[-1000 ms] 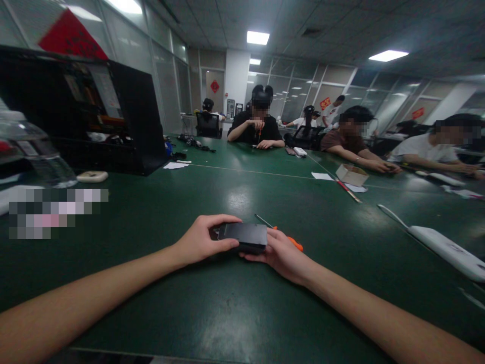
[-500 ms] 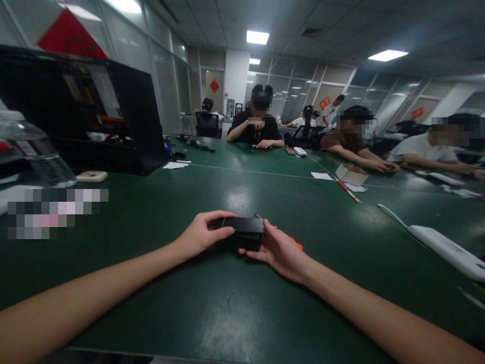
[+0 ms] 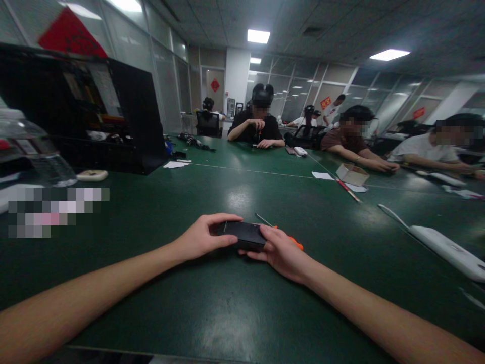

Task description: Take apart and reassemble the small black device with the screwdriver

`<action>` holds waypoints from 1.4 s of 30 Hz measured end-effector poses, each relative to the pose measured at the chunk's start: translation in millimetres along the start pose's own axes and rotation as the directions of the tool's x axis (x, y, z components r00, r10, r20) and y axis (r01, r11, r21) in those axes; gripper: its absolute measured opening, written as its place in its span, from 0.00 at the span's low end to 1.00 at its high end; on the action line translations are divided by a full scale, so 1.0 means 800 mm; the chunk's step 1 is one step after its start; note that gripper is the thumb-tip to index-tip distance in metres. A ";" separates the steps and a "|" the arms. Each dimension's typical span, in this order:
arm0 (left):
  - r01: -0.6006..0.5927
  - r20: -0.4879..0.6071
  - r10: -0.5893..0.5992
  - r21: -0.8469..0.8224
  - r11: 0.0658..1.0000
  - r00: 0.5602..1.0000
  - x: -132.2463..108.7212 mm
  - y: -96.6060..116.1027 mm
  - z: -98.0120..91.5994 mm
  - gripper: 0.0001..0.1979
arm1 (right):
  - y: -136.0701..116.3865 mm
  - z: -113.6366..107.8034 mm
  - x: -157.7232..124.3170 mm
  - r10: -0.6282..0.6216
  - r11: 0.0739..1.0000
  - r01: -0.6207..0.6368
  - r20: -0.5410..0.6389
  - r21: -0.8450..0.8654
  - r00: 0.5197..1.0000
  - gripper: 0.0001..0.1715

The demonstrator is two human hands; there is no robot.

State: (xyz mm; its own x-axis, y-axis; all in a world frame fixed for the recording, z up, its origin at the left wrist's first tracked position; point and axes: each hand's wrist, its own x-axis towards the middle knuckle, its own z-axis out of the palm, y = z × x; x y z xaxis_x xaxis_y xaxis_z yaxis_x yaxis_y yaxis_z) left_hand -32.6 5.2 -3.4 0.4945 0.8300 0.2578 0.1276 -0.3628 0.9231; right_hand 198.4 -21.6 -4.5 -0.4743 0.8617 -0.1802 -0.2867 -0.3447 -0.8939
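Pinches flat, matte black rectangular box (image 3: 242, 234) at both ends with fingers of left hand (image 3: 200, 237) and right hand (image 3: 282, 254), low over glossy dark-green table (image 3: 235, 308), beside orange-handled screwdriver (image 3: 296, 244). Fluorescent-lit, glass-walled office.

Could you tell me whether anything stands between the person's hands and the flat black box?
Nothing visible does: the left hand and the right hand each grip an end of the flat black rectangular box. The orange-handled screwdriver lies beyond the right hand.
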 end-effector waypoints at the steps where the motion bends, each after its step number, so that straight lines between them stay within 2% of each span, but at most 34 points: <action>1: -0.006 0.013 0.006 0.007 1.000 1.000 0.000 0.000 0.000 0.24 | 0.000 0.000 0.000 -0.001 1.000 0.001 0.004 0.000 1.000 0.20; 4: -0.003 0.027 0.005 -0.065 0.998 1.000 0.001 -0.001 0.000 0.26 | 0.000 0.000 0.000 -0.012 1.000 0.012 -0.002 0.005 1.000 0.19; 6: 0.036 0.019 -0.033 -0.209 0.977 0.999 0.001 -0.003 0.001 0.28 | -0.001 0.000 0.000 -0.025 1.000 0.025 -0.023 0.010 0.999 0.18; 9: 0.138 0.022 -0.144 -0.453 0.881 0.989 0.003 -0.007 0.004 0.28 | -0.002 0.003 -0.001 -0.046 0.999 0.046 -0.046 0.001 0.998 0.18; 12: 0.239 0.078 -0.235 -0.538 0.808 0.969 0.005 -0.010 0.005 0.25 | -0.003 0.004 -0.001 -0.060 0.998 0.060 -0.083 -0.002 0.995 0.19; 15: 0.313 0.144 -0.280 -0.517 0.796 0.949 0.006 -0.011 0.005 0.24 | -0.001 0.003 0.001 -0.073 0.997 0.073 -0.115 -0.001 0.991 0.17; 17: 0.325 0.143 -0.293 -0.487 0.811 0.945 0.007 -0.012 0.005 0.24 | 0.000 0.001 0.002 -0.084 0.996 0.084 -0.107 -0.005 0.991 0.16; 24: 0.249 0.058 -0.248 -0.425 0.870 0.967 0.005 -0.013 0.008 0.20 | 0.002 0.001 0.004 -0.086 0.996 0.085 -0.060 -0.018 0.994 0.20; 31: 0.186 0.021 -0.192 -0.373 0.909 0.981 0.004 -0.006 0.014 0.23 | 0.003 0.003 0.002 -0.109 0.994 0.107 -0.055 -0.036 0.993 0.24; 36: 0.209 -0.002 -0.211 -0.145 0.967 0.977 0.002 0.004 0.014 0.22 | 0.007 -0.001 -0.001 -0.160 0.975 0.158 0.002 -0.156 0.987 0.26; 42: 0.128 -0.059 -0.131 -0.051 0.990 0.990 0.000 0.005 0.014 0.20 | 0.001 0.000 -0.003 -0.171 0.872 0.163 0.024 -0.462 0.985 0.32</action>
State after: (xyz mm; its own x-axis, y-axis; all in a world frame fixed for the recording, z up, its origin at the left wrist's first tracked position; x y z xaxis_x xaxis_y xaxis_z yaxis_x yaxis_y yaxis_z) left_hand -22.2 -1.4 -2.9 0.4216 0.8942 0.1507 0.1459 -0.2310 0.9620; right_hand 198.9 -23.6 -4.4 -0.4380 0.8989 -0.0146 0.0574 0.0117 -0.9983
